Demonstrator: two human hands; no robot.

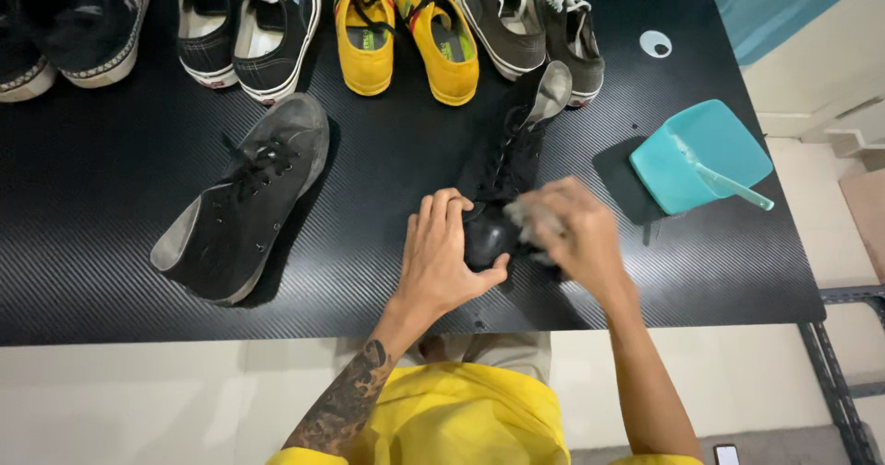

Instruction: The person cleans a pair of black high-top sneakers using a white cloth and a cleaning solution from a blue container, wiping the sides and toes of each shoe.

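Step in hand: judged as wiping the toe of a black high-top shoe (505, 165) at frame centre, on the tabletop (92, 207).
Left hand (442, 258): spread wide, pressed on the toe cap, steadying.
Right hand (572, 230): closed around a pale cloth (527, 214), blurred.
Next move: probably called for firm bracing, short strokes.
Nearby: matching black shoe (244, 198) centre left; teal basin (701, 154) at right; yellow pair (406, 27) along the top.

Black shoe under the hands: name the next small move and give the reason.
Probably rub on across the toe of the black shoe: the left hand braces the toe, and the right hand presses a pale cloth against it.
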